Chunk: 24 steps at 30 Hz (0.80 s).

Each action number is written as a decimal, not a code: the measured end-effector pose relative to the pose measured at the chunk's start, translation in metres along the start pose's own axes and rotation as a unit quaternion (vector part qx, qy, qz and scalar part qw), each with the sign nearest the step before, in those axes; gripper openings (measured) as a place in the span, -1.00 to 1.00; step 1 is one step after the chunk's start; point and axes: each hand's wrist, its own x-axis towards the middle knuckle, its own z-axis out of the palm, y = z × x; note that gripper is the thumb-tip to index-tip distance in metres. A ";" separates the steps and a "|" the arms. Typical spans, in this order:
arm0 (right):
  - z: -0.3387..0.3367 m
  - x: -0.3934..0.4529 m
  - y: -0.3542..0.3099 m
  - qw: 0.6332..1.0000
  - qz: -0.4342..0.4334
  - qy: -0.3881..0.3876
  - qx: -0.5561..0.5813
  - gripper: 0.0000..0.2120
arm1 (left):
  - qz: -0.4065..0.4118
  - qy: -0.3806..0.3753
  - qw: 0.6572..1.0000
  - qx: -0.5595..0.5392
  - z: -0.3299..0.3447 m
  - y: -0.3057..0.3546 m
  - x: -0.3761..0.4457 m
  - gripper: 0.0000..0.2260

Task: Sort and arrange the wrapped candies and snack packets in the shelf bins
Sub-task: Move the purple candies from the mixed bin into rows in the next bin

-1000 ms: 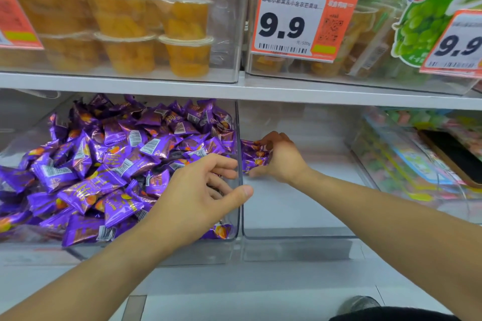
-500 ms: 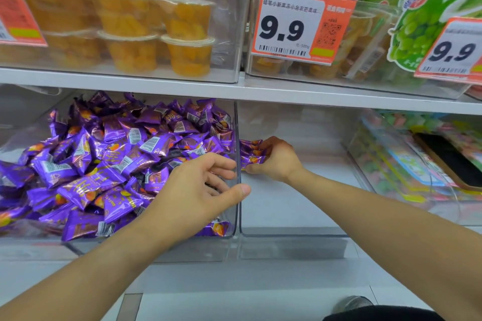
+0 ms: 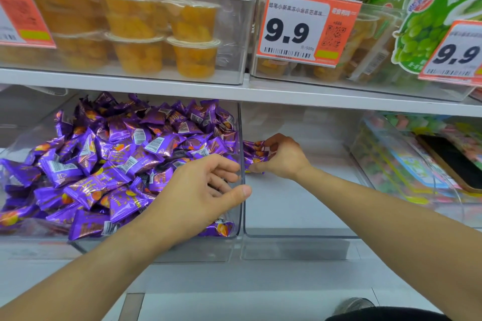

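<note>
Where the lower shelf begins at left, a clear bin (image 3: 236,227) holds a heaped pile of purple wrapped candies (image 3: 117,164), filling it almost to the right wall. Left hand (image 3: 198,195): over the pile's right end, fingers loosely spread inside the bin, thumb lying along the top of the bin's right wall; grasping nothing visible. Adjoining clear bin (image 3: 294,236): floor bare apart from a small bunch of purple candies (image 3: 254,154) at its left wall. Right hand (image 3: 283,157): fingers curled round that bunch. Far right: bin of pastel packets (image 3: 407,164). Upper shelf: yellow jelly cups (image 3: 194,57), orange price tag (image 3: 307,26) reading 9.9.
</note>
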 end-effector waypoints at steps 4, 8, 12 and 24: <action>-0.031 -0.017 -0.020 0.995 -0.066 0.073 0.029 -0.74 | 0.088 0.073 0.991 0.067 -0.023 0.011 0.000 -0.86; -0.042 -0.073 -0.068 0.960 -0.233 0.102 0.115 -0.87 | 0.146 0.134 0.921 0.335 -0.063 0.004 0.008 -0.71; -0.019 -0.091 -0.093 0.938 -0.337 0.034 0.076 -0.86 | 0.052 0.090 0.903 0.416 -0.069 -0.014 0.017 -0.65; -0.004 -0.064 -0.119 0.918 -0.343 -0.133 -0.151 -0.58 | 0.023 0.244 0.967 0.069 -0.073 0.007 -0.008 -0.90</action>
